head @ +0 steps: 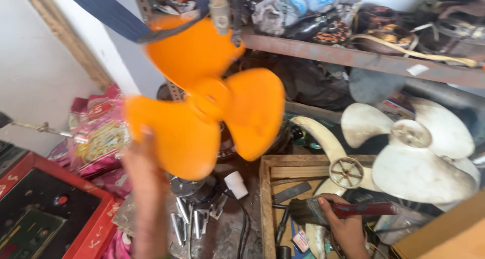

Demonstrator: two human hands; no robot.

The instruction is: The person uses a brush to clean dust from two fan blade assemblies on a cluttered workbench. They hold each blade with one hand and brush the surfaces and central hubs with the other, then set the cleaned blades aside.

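The orange fan (212,105) fills the upper middle of the frame — three broad blades around a hub, blurred. The left hand (144,173) reaches up from the lower left, its fingers on the edge of the lowest left blade, though blur hides just how they close on it. At the right middle lie two white fans, the bigger one (411,148) with dirty blades and the thinner, yellowed one (336,160) just left of it, over the wooden tray (265,188) at the lower centre. Above them a rusty shelf (364,59) runs across the upper right, piled with dark parts and cloth. At the lower left sits a red box (96,223), with a pink bag (98,135) behind it. The right hand (343,223), at the bottom right of centre, has its fingers closed round the red handle of a brush (336,209) — bristles pointing left over the tray.
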